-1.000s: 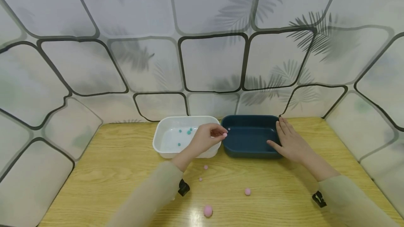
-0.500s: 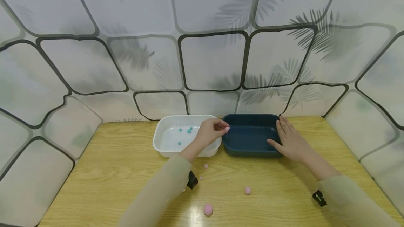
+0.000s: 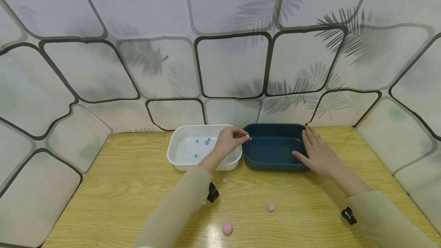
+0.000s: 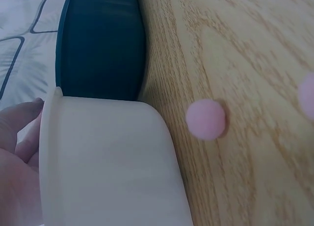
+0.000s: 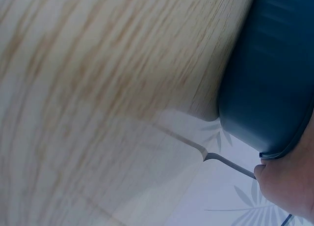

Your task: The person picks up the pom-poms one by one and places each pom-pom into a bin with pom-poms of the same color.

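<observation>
My left hand [image 3: 227, 142] reaches over the right end of a white tray [image 3: 176, 165] and pinches a small pink pom-pom [image 3: 247, 136] between thumb and fingertips, at the left rim of a dark blue tray [image 3: 275, 165]. A tiny pink pom-pom [image 3: 250, 139] shows inside the blue tray, close by those fingertips. With fingers extended, my right hand [image 3: 321, 157] rests on the blue tray's right rim. Several teal pom-poms [image 3: 206, 142] lie in the white tray. In the left wrist view, the left hand [image 4: 19, 152] is partly hidden behind the white tray's wall [image 4: 113, 162].
On the wooden table [image 3: 117, 186] in front of the trays lie a large pink pom-pom [image 3: 227, 228], a medium pink pom-pom [image 3: 270, 207] and a small pink pom-pom [image 3: 225, 180]. A tiny one is mostly behind the left wrist camera [image 3: 212, 192]. A patterned backdrop [image 3: 231, 68] rises behind the trays.
My left hand has moved a little right and farther away, bringing the pinched pom-pom to the blue tray's left rim. The right hand has stayed on its rim.
</observation>
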`<state>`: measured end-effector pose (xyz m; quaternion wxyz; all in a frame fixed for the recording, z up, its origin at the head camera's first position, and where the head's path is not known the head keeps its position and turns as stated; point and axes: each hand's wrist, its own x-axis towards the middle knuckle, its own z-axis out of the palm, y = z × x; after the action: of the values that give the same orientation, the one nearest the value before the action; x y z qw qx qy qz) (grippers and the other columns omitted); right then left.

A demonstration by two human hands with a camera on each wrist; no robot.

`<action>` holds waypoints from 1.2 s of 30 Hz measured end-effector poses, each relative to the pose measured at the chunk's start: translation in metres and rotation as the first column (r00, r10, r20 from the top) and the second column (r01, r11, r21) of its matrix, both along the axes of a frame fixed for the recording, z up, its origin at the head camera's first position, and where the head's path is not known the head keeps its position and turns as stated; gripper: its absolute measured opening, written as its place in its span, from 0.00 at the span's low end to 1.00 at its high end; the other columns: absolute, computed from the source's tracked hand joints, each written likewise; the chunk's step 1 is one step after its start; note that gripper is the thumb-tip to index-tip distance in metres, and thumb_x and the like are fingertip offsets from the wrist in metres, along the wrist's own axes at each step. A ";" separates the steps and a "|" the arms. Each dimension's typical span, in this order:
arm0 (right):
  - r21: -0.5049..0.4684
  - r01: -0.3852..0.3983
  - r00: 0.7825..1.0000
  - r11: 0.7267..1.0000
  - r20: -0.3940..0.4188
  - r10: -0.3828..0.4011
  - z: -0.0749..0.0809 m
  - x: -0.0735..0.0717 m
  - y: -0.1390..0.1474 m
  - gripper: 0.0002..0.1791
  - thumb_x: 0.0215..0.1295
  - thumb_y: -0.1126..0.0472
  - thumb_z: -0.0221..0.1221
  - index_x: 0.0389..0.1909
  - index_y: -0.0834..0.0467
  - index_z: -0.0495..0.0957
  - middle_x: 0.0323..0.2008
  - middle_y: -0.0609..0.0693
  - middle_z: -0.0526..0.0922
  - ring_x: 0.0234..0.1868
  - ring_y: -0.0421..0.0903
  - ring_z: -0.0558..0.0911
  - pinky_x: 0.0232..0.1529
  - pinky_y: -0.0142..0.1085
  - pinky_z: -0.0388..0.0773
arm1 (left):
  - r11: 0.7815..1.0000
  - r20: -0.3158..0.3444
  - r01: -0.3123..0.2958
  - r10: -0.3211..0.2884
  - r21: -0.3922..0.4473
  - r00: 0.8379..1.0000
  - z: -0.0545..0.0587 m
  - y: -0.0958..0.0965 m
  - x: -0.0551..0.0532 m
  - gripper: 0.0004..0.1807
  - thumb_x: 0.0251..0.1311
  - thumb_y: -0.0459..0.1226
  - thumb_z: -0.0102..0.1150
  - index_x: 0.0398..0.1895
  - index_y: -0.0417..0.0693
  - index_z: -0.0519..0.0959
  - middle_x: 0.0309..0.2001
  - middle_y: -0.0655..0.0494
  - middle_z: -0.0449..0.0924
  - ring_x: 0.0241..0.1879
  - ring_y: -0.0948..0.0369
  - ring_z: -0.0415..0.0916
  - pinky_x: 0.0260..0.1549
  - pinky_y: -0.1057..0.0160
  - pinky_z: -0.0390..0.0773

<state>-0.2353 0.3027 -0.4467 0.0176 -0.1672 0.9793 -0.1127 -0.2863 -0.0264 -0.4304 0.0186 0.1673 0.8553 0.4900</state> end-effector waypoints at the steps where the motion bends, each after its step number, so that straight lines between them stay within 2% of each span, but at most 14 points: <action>1: -0.001 0.000 1.000 1.000 -0.001 0.000 0.000 0.000 0.000 0.57 0.80 0.34 0.51 0.81 0.79 0.42 0.83 0.77 0.38 0.85 0.72 0.40 0.83 0.67 0.46 | 1.000 0.009 -0.009 0.009 0.006 1.000 0.000 0.000 0.000 0.09 0.71 0.35 0.68 0.46 0.38 0.90 0.45 0.42 0.92 0.45 0.48 0.89 0.42 0.67 0.86; 6: 0.001 -0.001 1.000 1.000 0.001 0.001 0.001 -0.001 0.000 0.57 0.80 0.34 0.50 0.81 0.79 0.42 0.83 0.78 0.38 0.85 0.72 0.40 0.83 0.67 0.46 | 0.999 0.052 -0.040 0.038 0.031 0.998 0.000 0.001 -0.002 0.10 0.71 0.37 0.68 0.47 0.39 0.90 0.45 0.43 0.92 0.44 0.50 0.88 0.41 0.67 0.86; 13: 0.006 -0.003 1.000 1.000 -0.004 0.003 0.001 -0.001 0.000 0.56 0.80 0.34 0.50 0.81 0.79 0.43 0.83 0.78 0.38 0.85 0.72 0.40 0.83 0.67 0.46 | 0.997 0.100 -0.054 0.049 0.052 0.994 0.002 0.002 -0.004 0.12 0.71 0.35 0.68 0.51 0.37 0.89 0.46 0.41 0.92 0.46 0.48 0.90 0.46 0.63 0.89; 20: 0.000 -0.006 1.000 1.000 -0.003 0.006 0.001 -0.001 0.000 0.57 0.80 0.34 0.50 0.80 0.79 0.42 0.83 0.78 0.38 0.85 0.72 0.40 0.83 0.67 0.45 | 0.995 0.113 -0.068 0.060 0.070 0.992 0.003 0.002 -0.003 0.11 0.71 0.34 0.68 0.50 0.37 0.89 0.46 0.40 0.92 0.44 0.48 0.91 0.46 0.63 0.89; 31: -0.002 -0.001 1.000 1.000 0.004 0.001 0.003 0.001 -0.001 0.56 0.80 0.36 0.52 0.80 0.79 0.42 0.83 0.78 0.38 0.85 0.72 0.40 0.84 0.66 0.45 | 0.992 0.147 -0.062 0.046 0.107 0.988 0.005 -0.001 0.001 0.11 0.72 0.33 0.66 0.51 0.34 0.88 0.48 0.39 0.91 0.46 0.47 0.90 0.48 0.62 0.90; 36: 0.001 -0.001 1.000 1.000 0.002 0.001 0.004 0.002 -0.002 0.56 0.80 0.36 0.52 0.80 0.80 0.42 0.82 0.78 0.38 0.85 0.73 0.41 0.84 0.66 0.45 | 0.982 0.195 -0.062 0.027 0.176 0.980 0.006 -0.004 0.005 0.11 0.72 0.30 0.65 0.51 0.31 0.87 0.48 0.35 0.90 0.46 0.47 0.91 0.47 0.62 0.91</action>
<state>-0.2337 0.3006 -0.4428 0.0189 -0.1674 0.9793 -0.1123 -0.2812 -0.0306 -0.4246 0.0745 0.1011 0.8050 0.5798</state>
